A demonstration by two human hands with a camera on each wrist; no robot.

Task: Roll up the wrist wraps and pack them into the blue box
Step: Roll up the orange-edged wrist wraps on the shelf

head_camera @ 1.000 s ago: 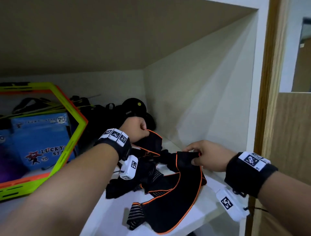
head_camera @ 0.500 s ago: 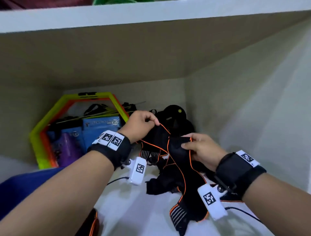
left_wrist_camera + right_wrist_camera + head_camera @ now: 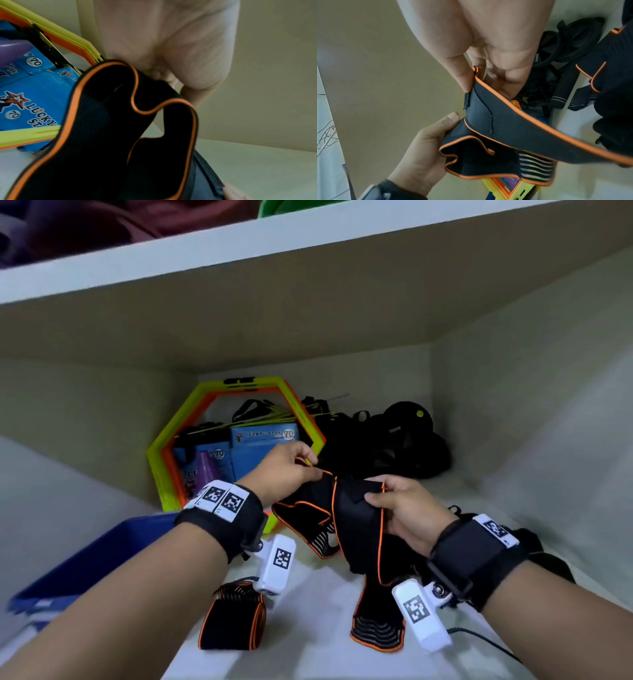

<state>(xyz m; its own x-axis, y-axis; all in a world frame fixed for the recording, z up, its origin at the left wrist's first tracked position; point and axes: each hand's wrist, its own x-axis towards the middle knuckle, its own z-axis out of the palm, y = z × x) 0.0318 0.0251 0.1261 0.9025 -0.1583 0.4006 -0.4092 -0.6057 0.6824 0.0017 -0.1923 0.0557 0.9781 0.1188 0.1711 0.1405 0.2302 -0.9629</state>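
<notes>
A black wrist wrap [image 3: 359, 522] with orange trim hangs above the white shelf [image 3: 318, 594], held up between both hands. My left hand [image 3: 317, 469] pinches its folded left end. My right hand [image 3: 375, 494] pinches the upper right edge, thumb on the front. In the right wrist view the wrap [image 3: 489, 121] stretches between the right thumb and fingers and the left hand [image 3: 426, 146]. In the left wrist view the wrap [image 3: 120, 135] hangs in folds below the palm. A rolled wrap [image 3: 236, 618] lies on the shelf under my left wrist. The blue box [image 3: 102, 556] sits at lower left.
Yellow-and-orange hexagonal rings [image 3: 164, 460] lean at the back left, with blue "Lucky Star" cartons [image 3: 263, 443] behind them. A heap of black gear [image 3: 400, 443] fills the back right corner. An upper shelf board [image 3: 308, 244] hangs overhead. A cable [image 3: 486, 642] trails at right.
Both hands have lifted the wrap off the shelf and come closer together. The view has swung left and down, so the blue box and the rolled wrap now show.
</notes>
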